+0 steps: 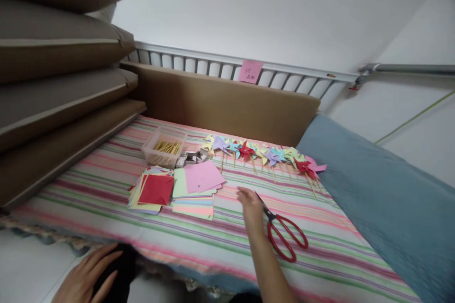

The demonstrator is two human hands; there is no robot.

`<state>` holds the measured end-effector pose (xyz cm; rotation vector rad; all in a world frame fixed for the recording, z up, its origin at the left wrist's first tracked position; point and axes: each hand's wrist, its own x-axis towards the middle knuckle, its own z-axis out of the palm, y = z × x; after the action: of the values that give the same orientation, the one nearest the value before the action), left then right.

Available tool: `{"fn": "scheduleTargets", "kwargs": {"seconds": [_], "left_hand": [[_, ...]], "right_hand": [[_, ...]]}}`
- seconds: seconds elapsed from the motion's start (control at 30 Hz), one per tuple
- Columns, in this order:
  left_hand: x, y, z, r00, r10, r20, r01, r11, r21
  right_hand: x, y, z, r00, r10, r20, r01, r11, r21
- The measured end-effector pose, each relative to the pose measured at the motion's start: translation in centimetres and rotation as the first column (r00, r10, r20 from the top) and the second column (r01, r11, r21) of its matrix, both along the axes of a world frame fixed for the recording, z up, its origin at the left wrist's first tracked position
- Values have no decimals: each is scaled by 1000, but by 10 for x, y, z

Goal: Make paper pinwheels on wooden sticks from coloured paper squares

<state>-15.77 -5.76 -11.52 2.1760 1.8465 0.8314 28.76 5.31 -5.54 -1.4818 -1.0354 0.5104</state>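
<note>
My right hand (251, 208) hovers over or rests on the striped cloth, just left of a pair of scissors (272, 217) with red handles. Its fingers stretch out toward the left and nothing shows in them. Low at the left, my left hand (88, 274) lies with spread fingers on black clothing at the bed's front edge. Left of the right hand sit a pink paper square (203, 176) atop a stack of coloured sheets and a red paper square (156, 189) on another stack. A row of paper pinwheels (246, 150) on wooden sticks lies farther back.
A clear plastic box (146, 152) holds many short wooden sticks. Small metallic items (196, 156) lie beside it. Stacked brown-edged cushions (64, 90) rise at the left. A brown board (220, 102) leans on a railing with a pink note (250, 71). Blue fabric (373, 180) covers the right.
</note>
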Motion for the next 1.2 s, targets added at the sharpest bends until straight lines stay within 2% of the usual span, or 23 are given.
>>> {"fn": "scheduleTargets", "kwargs": {"seconds": [0.07,0.13,0.23,0.27,0.3,0.4,0.53,0.67,0.83,1.2], "left_hand": [[0,2,2,997,-25,70,27,999,-34],[3,13,12,986,1,165,2,1000,-18],[19,51,37,957,38,287,-33,999,-20],[27,68,46,947,68,315,-48,996,-69],[36,86,54,944,108,312,-71,989,-127],[59,136,66,958,167,233,-133,979,-155],[74,171,65,958,277,78,-264,954,-143],[78,178,63,937,343,-63,-349,923,-159],[81,176,65,919,352,-177,-380,911,-160],[93,169,67,902,363,-235,-391,916,-86]], "right_hand": [[-43,0,10,986,165,33,-164,986,-34],[-73,-1,17,962,267,57,-263,962,-75],[-104,-3,18,936,345,68,-333,932,-143],[-114,-5,16,928,365,70,-350,922,-165],[-124,-7,13,921,383,75,-364,912,-186],[-151,-19,3,889,441,124,-406,883,-236],[-167,-35,-1,820,530,217,-467,838,-282],[-163,-38,3,787,558,264,-477,821,-314],[-156,-39,5,766,568,300,-478,816,-325],[-141,-51,4,756,558,343,-457,825,-333]]}}
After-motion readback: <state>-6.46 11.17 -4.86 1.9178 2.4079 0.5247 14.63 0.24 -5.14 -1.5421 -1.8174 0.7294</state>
